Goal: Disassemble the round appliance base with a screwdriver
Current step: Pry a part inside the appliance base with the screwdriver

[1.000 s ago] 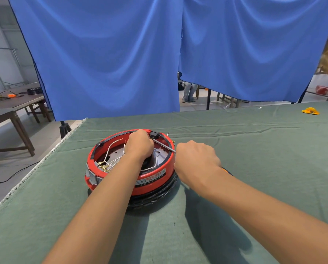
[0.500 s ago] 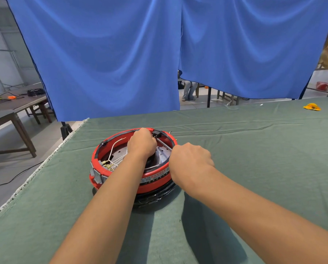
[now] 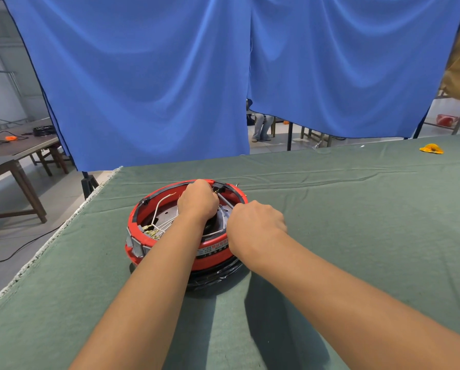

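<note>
Red appliance base (image 3: 212, 256) sits near the left edge of the green cloth (image 3: 357, 222). Right hand (image 3: 254, 227), over its near right rim, grips the screwdriver (image 3: 225, 201); left hand (image 3: 198, 200) reaches inside, curled, can't tell on what. I'd keep the tip square in that far-rim screw and push down while turning.

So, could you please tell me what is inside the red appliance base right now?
Inside the red appliance base show a metal plate, white wires and brass terminals. The left hand and right hand, holding the screwdriver, cover the rest.
</note>
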`<act>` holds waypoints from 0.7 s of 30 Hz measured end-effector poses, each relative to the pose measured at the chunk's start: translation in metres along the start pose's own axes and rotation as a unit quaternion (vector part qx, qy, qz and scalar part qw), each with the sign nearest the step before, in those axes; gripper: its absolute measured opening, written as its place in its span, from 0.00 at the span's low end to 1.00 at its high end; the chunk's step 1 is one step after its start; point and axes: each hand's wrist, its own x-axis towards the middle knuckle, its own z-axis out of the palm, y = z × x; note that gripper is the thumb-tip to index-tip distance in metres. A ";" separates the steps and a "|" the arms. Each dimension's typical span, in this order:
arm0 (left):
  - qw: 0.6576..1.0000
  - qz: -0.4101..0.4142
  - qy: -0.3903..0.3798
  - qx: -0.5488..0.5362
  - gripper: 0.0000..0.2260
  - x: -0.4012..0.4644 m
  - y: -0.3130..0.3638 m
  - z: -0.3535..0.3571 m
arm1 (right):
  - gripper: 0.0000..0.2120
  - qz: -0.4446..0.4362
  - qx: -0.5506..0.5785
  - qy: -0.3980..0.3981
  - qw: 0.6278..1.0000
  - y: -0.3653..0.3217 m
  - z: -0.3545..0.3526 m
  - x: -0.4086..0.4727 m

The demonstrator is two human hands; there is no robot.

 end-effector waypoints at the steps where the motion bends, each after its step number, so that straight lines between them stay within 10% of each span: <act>1: 1.000 0.001 0.000 0.000 0.08 0.000 0.000 0.000 | 0.15 0.003 0.002 -0.002 1.000 0.000 0.000 0.000; 21: 0.999 0.006 0.001 0.039 0.08 0.002 0.003 -0.002 | 0.12 -0.075 -0.094 0.025 0.992 0.045 -0.016 0.014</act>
